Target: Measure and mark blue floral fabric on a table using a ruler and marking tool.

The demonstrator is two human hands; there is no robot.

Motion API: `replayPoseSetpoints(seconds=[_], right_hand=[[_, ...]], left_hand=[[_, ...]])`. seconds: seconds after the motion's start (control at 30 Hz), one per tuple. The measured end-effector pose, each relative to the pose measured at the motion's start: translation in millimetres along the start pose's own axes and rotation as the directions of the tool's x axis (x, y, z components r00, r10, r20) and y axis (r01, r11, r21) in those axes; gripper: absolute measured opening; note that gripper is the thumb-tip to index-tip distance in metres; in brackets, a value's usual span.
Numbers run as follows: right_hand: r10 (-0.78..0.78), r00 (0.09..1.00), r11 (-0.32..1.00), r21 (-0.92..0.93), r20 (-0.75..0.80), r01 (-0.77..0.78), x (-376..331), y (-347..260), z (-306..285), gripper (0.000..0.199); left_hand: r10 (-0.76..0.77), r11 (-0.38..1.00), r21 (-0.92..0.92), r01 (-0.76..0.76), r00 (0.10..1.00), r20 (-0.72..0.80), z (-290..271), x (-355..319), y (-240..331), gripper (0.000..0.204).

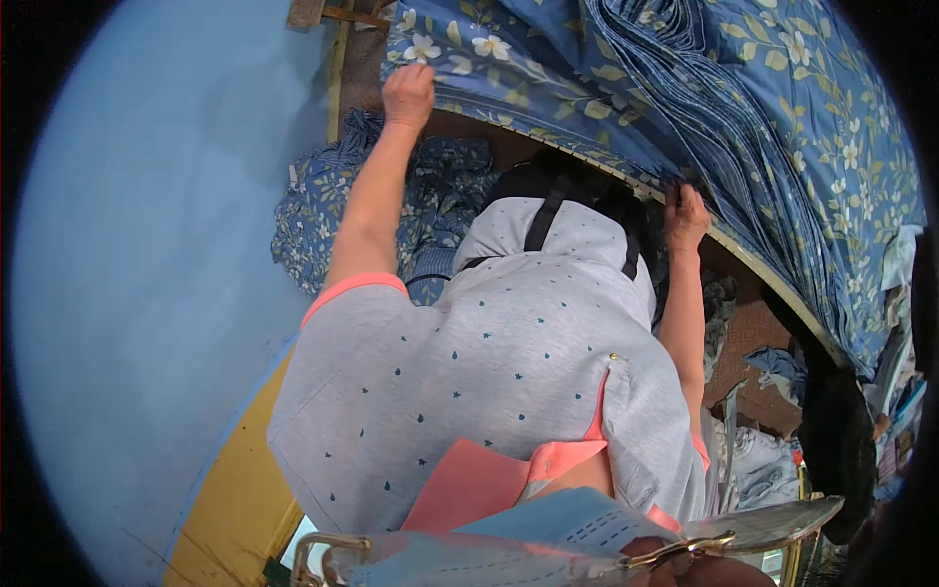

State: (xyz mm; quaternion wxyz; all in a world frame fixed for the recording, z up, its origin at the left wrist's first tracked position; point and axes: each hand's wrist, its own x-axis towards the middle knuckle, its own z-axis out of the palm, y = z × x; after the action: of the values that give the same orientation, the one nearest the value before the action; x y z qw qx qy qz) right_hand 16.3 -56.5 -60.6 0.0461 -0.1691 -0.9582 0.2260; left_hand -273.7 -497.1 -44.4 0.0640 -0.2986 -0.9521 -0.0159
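Blue fabric (606, 93) with white flowers and yellowish leaves covers the work table in front of me. My left hand (409, 95) is closed at its near left corner, with the cloth's edge at the fingers. Farther right, my right hand (687, 217) rests at the table's front edge (758, 262), fingers curled over the cloth there. A thick band of gathered, striped folds (729, 127) runs across the fabric just beyond my right hand. What lies beneath my right fingers is partly hidden.
A heap of similar floral fabric (391, 201) lies low at the left, beside my left forearm. The pale blue wall (166, 245) rises along the left side. At the right, crumpled garments (768, 465) lie near a dark upright shape (836, 440).
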Motion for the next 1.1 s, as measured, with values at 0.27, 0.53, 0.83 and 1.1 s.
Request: replayPoseSetpoints(seconds=[0.27, 0.53, 0.83, 1.1], right_hand=[[-0.021, 1.0, 0.998, -0.056, 0.013, 0.022, 0, -2, 8, 0.018], [-0.031, 0.999, 0.998, -0.047, 0.034, 0.033, -3, 4, 10, 0.018], [0.011, 1.0, 1.0, -0.005, 0.003, -0.011, -5, 3, 17, 0.021], [0.051, 0.999, 0.998, 0.048, -0.013, -0.051, -3, 4, 20, 0.015]], left_hand=[[-0.148, 0.989, -0.019, 0.147, 0.98, -0.132, -23, -2, 22, 0.023], [0.042, 0.906, -0.418, -0.065, 0.997, -0.063, -4, 70, 161, 0.031], [-0.202, 0.837, -0.512, 0.192, 0.979, 0.036, 20, 23, 128, 0.006], [-0.669, 0.743, 0.263, 0.616, 0.673, 0.314, -52, -101, 48, 0.02]])
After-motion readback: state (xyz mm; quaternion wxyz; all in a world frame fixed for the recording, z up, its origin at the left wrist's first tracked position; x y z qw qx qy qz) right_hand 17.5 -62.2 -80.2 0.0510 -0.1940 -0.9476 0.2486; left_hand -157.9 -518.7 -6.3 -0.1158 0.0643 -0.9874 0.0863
